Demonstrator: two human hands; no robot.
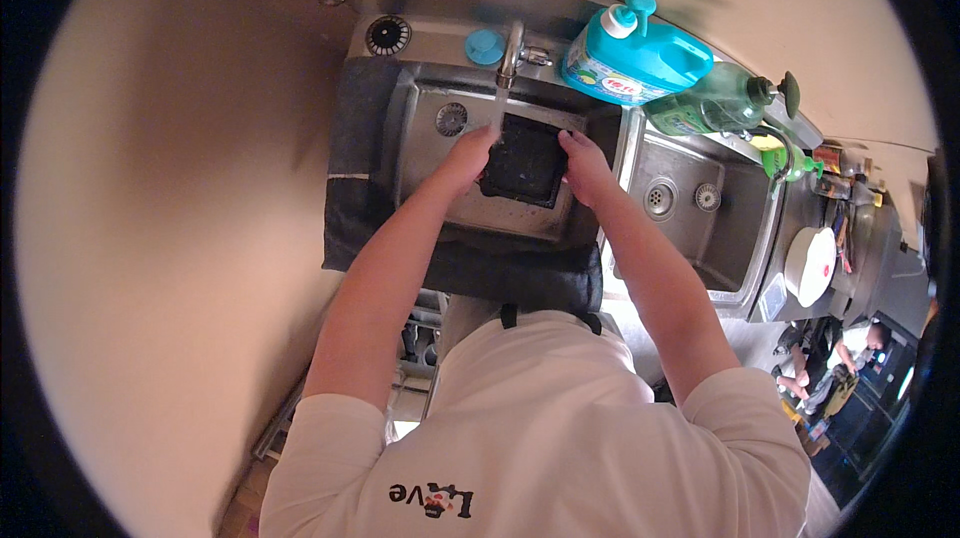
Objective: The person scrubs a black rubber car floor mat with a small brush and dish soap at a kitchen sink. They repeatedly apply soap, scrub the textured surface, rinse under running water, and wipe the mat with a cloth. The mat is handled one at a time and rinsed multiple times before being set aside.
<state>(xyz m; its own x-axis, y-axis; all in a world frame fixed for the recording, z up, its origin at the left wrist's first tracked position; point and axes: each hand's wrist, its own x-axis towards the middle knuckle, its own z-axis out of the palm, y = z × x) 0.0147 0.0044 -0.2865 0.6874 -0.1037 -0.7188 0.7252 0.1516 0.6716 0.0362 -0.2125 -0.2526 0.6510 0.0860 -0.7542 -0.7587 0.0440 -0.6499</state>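
Observation:
Both of my hands hold a black square tray [526, 160] over the left steel sink basin [431, 185]. My left hand [474, 155] grips its left edge, and my right hand [585, 165] grips the upper part of its right edge. Water runs from the metal faucet [512, 57] beside my left hand, at the tray's upper left corner. A strainer [451, 119] lies in the basin to the upper left of my left hand. Parts of my fingers are hidden under the tray.
A turquoise pump jug [637, 61] and a green pump bottle [705, 102] stand behind the basins. Right of the left basin is a second sink basin [675, 238]. A white round container [810, 266] is farther right. Dark cloth [517, 268] covers the front edge. People [847, 358] are at the far right.

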